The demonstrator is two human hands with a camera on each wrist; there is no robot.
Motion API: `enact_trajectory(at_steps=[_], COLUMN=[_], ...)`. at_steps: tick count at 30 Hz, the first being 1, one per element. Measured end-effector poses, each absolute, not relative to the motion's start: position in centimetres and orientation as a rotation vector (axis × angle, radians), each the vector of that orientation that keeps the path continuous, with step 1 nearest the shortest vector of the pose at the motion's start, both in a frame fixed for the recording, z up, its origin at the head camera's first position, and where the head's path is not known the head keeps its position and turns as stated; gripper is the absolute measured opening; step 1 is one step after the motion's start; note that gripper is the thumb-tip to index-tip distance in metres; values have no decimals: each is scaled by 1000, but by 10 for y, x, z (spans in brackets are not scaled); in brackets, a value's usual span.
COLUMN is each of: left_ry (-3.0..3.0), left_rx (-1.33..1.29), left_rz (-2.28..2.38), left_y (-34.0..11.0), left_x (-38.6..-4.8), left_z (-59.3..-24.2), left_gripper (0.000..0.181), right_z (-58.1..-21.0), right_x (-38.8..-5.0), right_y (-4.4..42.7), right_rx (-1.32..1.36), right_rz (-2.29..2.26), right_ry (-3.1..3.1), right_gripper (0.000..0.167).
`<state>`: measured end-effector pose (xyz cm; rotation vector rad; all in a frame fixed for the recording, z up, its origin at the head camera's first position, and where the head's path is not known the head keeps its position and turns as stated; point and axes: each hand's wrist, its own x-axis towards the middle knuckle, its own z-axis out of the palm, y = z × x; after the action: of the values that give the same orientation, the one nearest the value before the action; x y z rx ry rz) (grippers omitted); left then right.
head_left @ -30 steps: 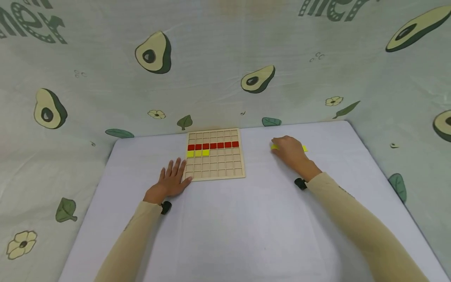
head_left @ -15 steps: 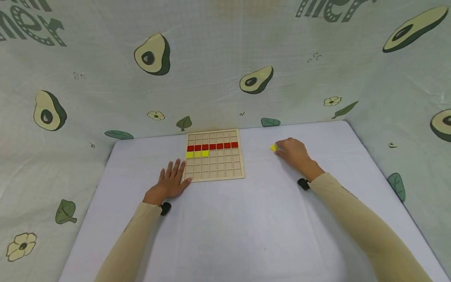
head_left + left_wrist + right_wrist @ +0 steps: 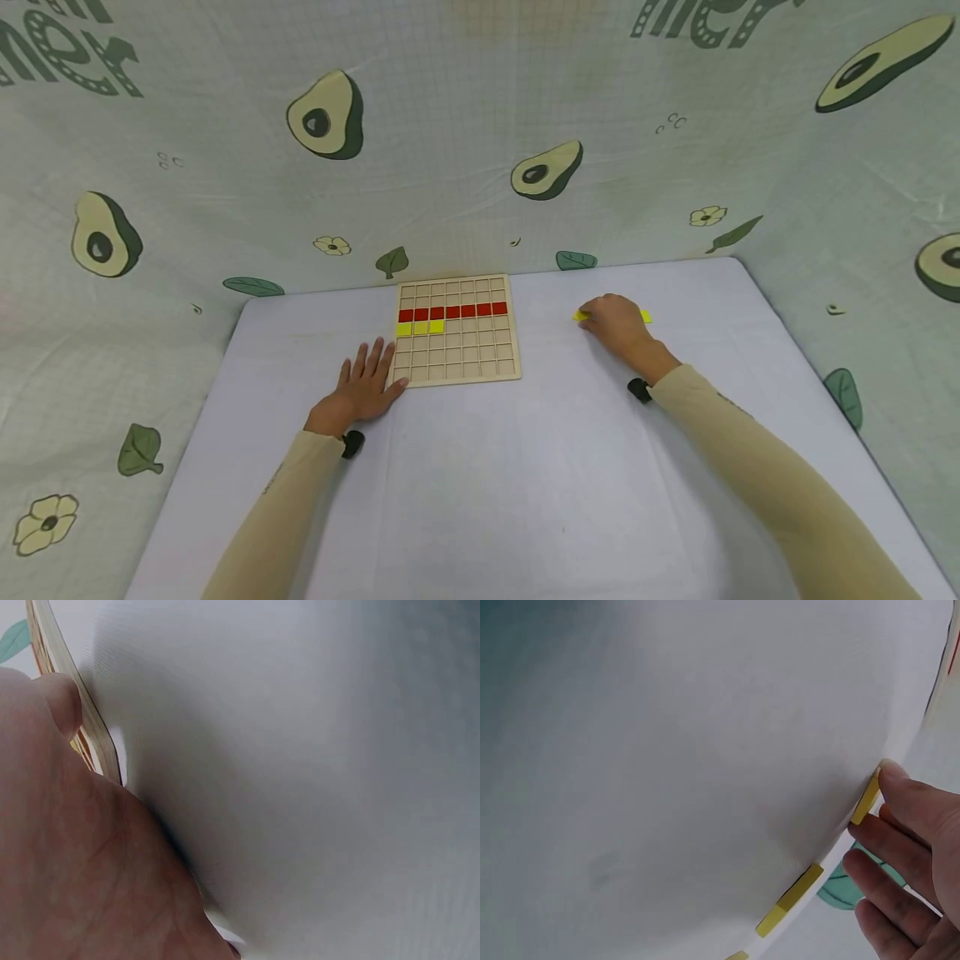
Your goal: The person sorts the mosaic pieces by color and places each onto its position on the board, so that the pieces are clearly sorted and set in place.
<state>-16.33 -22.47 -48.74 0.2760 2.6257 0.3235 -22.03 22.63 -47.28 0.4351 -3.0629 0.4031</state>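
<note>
A square wooden grid board (image 3: 480, 367) lies at the back of the table. One row holds red tiles (image 3: 453, 312); below it, three yellow tiles (image 3: 421, 328) sit at the left end. My left hand (image 3: 363, 390) lies flat with fingers spread, its fingertips and thumb touching the board's front-left corner; the left wrist view shows the thumb (image 3: 64, 705) against the edge. To the board's right, my right hand (image 3: 617, 327) pinches a yellow tile (image 3: 865, 798) between thumb and forefinger at the tabletop. Its other fingers (image 3: 889, 889) hang loosely curved.
More yellow tiles (image 3: 790, 900) lie in a line beside the right hand; in the head view the hand partly hides them, with one tile (image 3: 647, 317) showing to its right. A patterned cloth (image 3: 450, 167) with avocados rises behind the white table (image 3: 480, 483).
My right hand drew slightly right half a second ago, leaving a yellow tile more exposed, then came back left onto it. The left hand and the board stay put.
</note>
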Motion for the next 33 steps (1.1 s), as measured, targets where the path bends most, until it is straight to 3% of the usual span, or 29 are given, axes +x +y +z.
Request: enact_trajectory(at_steps=[15, 22, 33], left_ry=[2648, 2626, 2637], left_rx=[277, 266, 264], left_rz=[344, 307, 337], left_y=[-228, -220, -223], left_x=[-168, -163, -163], left_z=[-497, -481, -486], left_gripper=[83, 82, 82], right_z=[-472, -470, -463], right_x=[-221, -220, -220], right_y=[221, 221, 212], right_rx=[556, 614, 648], right_rz=[274, 261, 308], right_ry=[-3049, -3015, -2983], right_gripper=[23, 19, 26])
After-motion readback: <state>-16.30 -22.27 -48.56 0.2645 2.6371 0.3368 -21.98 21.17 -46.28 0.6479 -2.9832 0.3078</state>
